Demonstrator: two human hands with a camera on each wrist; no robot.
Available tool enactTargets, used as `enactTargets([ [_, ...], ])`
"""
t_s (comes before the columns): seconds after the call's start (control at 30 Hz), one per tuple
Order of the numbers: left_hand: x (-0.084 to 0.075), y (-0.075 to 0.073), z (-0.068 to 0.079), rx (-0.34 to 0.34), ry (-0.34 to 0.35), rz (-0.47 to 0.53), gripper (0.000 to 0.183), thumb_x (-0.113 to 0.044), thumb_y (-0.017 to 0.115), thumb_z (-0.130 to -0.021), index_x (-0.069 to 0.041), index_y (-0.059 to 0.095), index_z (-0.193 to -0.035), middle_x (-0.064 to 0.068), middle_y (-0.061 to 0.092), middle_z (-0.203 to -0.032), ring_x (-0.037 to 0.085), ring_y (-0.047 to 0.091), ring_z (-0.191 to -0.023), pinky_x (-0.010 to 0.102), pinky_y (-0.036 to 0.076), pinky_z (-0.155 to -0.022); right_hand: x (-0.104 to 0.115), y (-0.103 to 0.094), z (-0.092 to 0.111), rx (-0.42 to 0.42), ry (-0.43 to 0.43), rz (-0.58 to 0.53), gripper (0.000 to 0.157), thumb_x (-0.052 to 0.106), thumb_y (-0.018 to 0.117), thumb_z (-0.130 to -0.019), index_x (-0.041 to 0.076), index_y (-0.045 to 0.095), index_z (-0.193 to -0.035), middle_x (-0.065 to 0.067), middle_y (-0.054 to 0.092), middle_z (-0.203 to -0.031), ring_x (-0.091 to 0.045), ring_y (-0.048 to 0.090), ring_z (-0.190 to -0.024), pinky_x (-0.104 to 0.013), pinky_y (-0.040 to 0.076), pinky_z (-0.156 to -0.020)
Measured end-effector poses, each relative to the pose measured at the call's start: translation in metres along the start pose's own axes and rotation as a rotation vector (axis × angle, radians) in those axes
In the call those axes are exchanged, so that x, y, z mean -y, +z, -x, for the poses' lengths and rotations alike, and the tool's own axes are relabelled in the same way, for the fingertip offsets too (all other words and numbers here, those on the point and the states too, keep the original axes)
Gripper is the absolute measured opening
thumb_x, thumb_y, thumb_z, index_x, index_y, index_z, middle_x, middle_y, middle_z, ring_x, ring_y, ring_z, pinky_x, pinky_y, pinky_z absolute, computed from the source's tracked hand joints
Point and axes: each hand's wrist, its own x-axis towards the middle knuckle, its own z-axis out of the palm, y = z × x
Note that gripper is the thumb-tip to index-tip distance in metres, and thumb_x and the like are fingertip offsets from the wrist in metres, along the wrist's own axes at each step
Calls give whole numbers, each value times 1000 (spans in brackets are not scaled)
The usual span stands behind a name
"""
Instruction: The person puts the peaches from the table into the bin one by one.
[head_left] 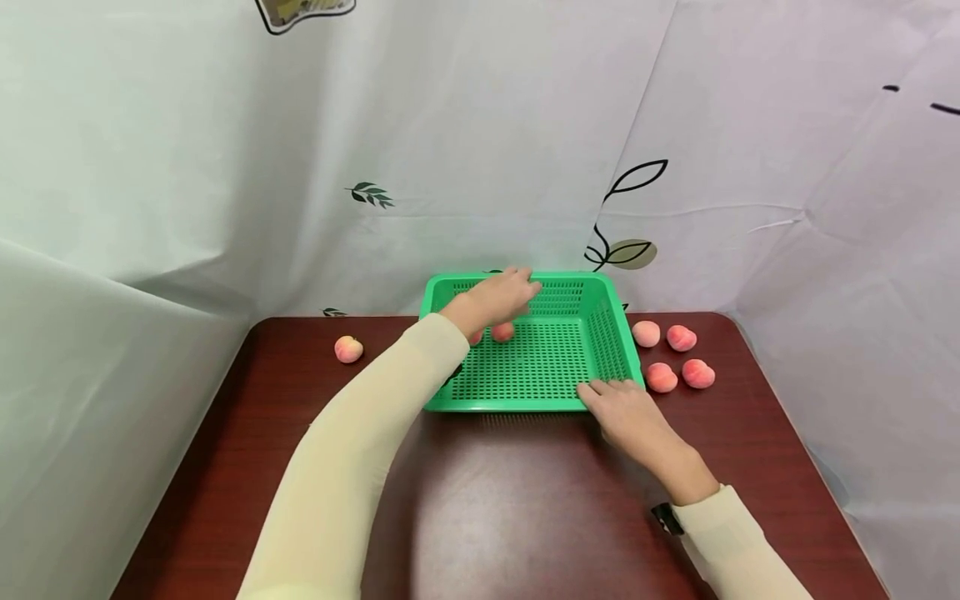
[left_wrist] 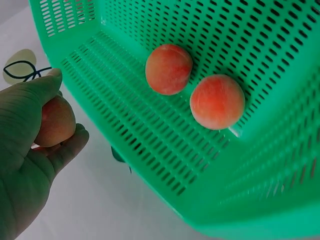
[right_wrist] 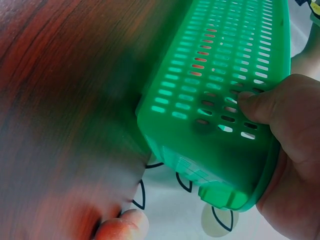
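A green plastic basket [head_left: 525, 406] with slotted walls stands toward the back of the table. My left hand [head_left: 498, 297] is over the basket's back left part; in the left wrist view its thumb and fingers grip a peach [left_wrist: 56, 122] beside the rim. Two more peaches, one [left_wrist: 169, 69] next to the other [left_wrist: 217, 102], lie on the basket's floor. My right hand [head_left: 622, 415] holds the front right corner of the basket, thumb on the outer wall and fingers over the rim, as the right wrist view shows.
Several peaches [head_left: 662, 377] lie on the dark red-brown table [head_left: 495, 508] right of the basket. A single peach [head_left: 348, 349] sits on the left. White cloth [head_left: 480, 133] with printed leaves hangs behind the table and along its sides.
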Motion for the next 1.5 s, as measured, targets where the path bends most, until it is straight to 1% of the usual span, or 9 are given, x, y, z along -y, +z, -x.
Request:
enactTargets([
  [0.23, -3, 11, -14, 26, -32, 36, 51, -30, 60, -105, -10, 49, -151, 16, 51, -147, 30, 54, -130, 33, 51, -104, 0, 2, 0, 6, -1, 0, 25, -7, 66, -80, 10, 49, -87, -4, 57, -75, -27, 56, -62, -36, 39, -57],
  [0.5, -5, 25, -27, 87, -59, 71, 52, -29, 60, -105, -12, 47, -153, 15, 48, -152, 30, 51, -137, 35, 49, -108, 1, 4, 0, -35, -13, 3, 26, -9, 65, -78, 11, 48, -84, -3, 55, -72, -26, 53, -59, -34, 35, -56],
  [0.63, -6, 33, -30, 110, -85, 96, 52, -28, 61, -105, -13, 47, -153, 15, 47, -154, 30, 49, -140, 37, 47, -111, 3, 5, 0, -36, -19, -7, 27, -10, 64, -76, 11, 47, -84, -3, 54, -72, -26, 52, -58, -32, 34, -55],
  [0.83, -7, 44, -31, 148, -110, 99, 53, -28, 62, -104, -15, 47, -154, 15, 46, -154, 29, 49, -140, 37, 48, -110, 5, 5, 1, -17, -9, -18, 29, -10, 65, -76, 12, 47, -84, -2, 55, -72, -26, 55, -61, -34, 39, -57],
  [0.9, -7, 45, -31, 152, -109, 101, 54, -28, 62, -104, -15, 47, -154, 15, 47, -153, 29, 50, -139, 37, 48, -109, 5, 5, 1, -15, -7, -18, 29, -10, 66, -76, 11, 48, -84, -2, 55, -73, -26, 56, -61, -35, 40, -57],
  [1.07, -7, 45, -32, 147, -89, 142, 49, -25, 64, -103, -14, 52, -150, 16, 49, -152, 30, 52, -136, 37, 49, -108, 4, 4, 0, -13, -8, -10, 30, -10, 67, -76, 11, 48, -84, -2, 55, -73, -25, 56, -61, -34, 38, -57],
  [1.2, -8, 45, -35, 144, -80, 147, 52, -24, 66, -101, -12, 52, -150, 17, 49, -152, 30, 52, -137, 37, 49, -109, 3, 4, -1, -13, -12, -8, 29, -10, 67, -77, 11, 48, -85, -2, 55, -73, -25, 55, -61, -33, 38, -57],
  [1.33, -12, 48, -42, 145, -77, 127, 51, -23, 67, -101, -12, 53, -148, 16, 49, -153, 29, 53, -138, 36, 49, -109, 2, 2, -1, -11, -5, -7, 29, -10, 66, -76, 12, 48, -85, -2, 55, -73, -26, 56, -61, -33, 37, -57],
  [1.5, -20, 52, -50, 176, -73, 95, 50, -24, 64, -103, -14, 52, -150, 15, 48, -154, 27, 55, -135, 35, 51, -106, 0, 2, 1, -18, 0, -3, 30, -10, 66, -75, 12, 48, -84, -2, 56, -73, -26, 55, -61, -33, 36, -57],
])
